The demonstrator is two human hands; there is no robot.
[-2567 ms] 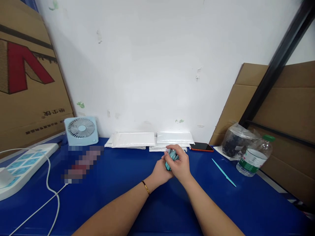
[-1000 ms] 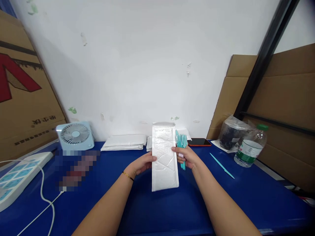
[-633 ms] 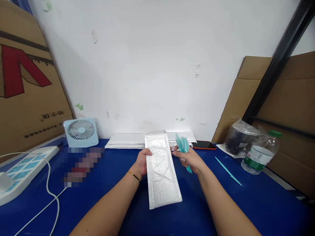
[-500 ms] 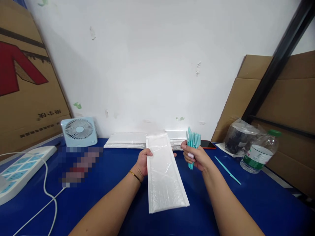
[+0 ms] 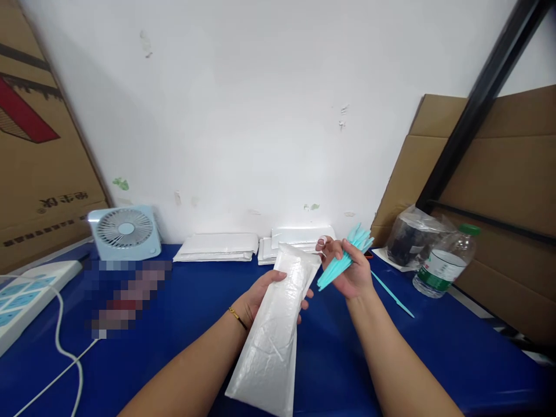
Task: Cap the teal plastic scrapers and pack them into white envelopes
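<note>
My left hand (image 5: 266, 289) is closed round a white bubble mailer (image 5: 271, 347), thumb on its face and fingertips showing past its right edge. The mailer is tilted, its near end pointing down to the left. In my right hand (image 5: 357, 278) is a fanned bundle of turquoise plastic eyebrow razors (image 5: 341, 266), held across the fingers beside the mailer's far end. Its index side is raised, close to the mailer's upper corner. A single turquoise eyebrow razor (image 5: 393, 295) lies on the blue table (image 5: 339, 359), right of my right wrist.
Two stacks of white mailers, a left stack (image 5: 217, 248) and a right stack (image 5: 299, 234), lie along the wall. A fan (image 5: 125, 231), power strip (image 5: 39, 292) and white cable (image 5: 61, 341) are at left. A water bottle (image 5: 445, 266) and bagged dark object (image 5: 408, 243) stand right.
The mailer has turned, its near end swinging left and its far end moving right, toward my right hand. The razor bundle has tipped from upright to slanting and fanned out.
</note>
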